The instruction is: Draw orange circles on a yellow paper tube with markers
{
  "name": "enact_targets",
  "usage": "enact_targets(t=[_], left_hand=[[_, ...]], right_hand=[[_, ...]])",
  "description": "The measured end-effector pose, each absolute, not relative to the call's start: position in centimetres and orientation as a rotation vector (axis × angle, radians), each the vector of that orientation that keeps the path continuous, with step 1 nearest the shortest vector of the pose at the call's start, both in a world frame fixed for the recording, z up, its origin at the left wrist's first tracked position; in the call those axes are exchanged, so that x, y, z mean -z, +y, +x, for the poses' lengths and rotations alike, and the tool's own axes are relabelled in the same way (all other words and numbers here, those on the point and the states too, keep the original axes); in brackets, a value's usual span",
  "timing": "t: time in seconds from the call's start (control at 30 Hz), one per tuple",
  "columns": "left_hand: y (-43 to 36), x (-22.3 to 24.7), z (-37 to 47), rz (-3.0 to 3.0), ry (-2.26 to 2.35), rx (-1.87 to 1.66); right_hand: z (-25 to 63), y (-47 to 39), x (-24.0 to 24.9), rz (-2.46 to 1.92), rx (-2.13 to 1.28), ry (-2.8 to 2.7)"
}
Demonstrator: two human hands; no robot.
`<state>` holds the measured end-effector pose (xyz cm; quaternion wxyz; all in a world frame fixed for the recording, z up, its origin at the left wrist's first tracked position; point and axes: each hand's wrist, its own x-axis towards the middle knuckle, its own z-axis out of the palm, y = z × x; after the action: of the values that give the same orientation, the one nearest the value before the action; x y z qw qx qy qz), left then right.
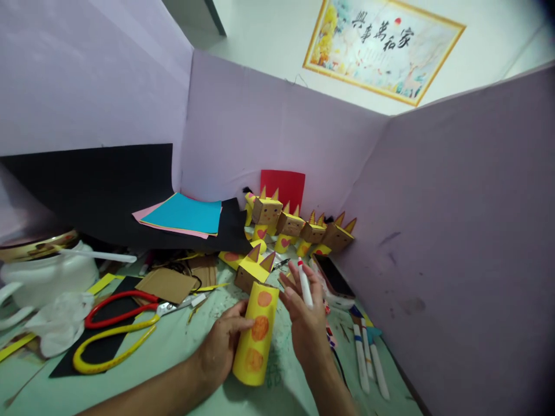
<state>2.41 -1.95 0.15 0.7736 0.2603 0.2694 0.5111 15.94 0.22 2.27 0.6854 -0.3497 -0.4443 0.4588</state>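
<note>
My left hand (pixel 224 338) is closed on a yellow paper tube (pixel 265 316) with orange dots down its side. The tube leans slightly to the right above the green tabletop. In my right hand (pixel 304 323) a white marker pen (pixel 304 284) with a red cap lies between thumb and fingers, its cap end pointing up. The right fingertips are close to the tube's upper right edge. Just behind the tube sits a small cardboard box head (pixel 252 270) with a yellow top and pointed ears. What the tube's far side looks like is hidden.
Scissors (pixel 117 329) with red and yellow handles lie at left, near cardboard pieces (pixel 167 285) and a white pot (pixel 52 277). Coloured paper (pixel 184 214) lies behind. Finished-looking box-headed figures (pixel 291 224) stand at the back. A phone (pixel 333 274) and several markers (pixel 366 358) are at right.
</note>
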Motion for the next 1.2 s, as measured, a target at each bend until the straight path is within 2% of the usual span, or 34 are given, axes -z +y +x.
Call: enact_targets(t=[0.2, 0.4, 0.63, 1.2], left_hand=[[-2.0, 0.2, 2.5, 0.597, 0.513, -1.087], [-2.1, 0.0, 2.7, 0.616, 0.516, -1.024], [-2.4, -0.2, 3.3, 0.644, 0.499, -0.946], [-2.6, 0.7, 3.2, 0.583, 0.527, -0.807]], right_hand=[[15.1, -0.3, -0.5, -0.692, -1.187, -0.986], [15.2, -0.6, -1.1, -0.615, -1.259, -0.881], [15.8, -0.1, -1.8, -0.659, -1.190, -0.710], [15.7, -0.2, -1.8, -0.592, -1.207, -0.712]])
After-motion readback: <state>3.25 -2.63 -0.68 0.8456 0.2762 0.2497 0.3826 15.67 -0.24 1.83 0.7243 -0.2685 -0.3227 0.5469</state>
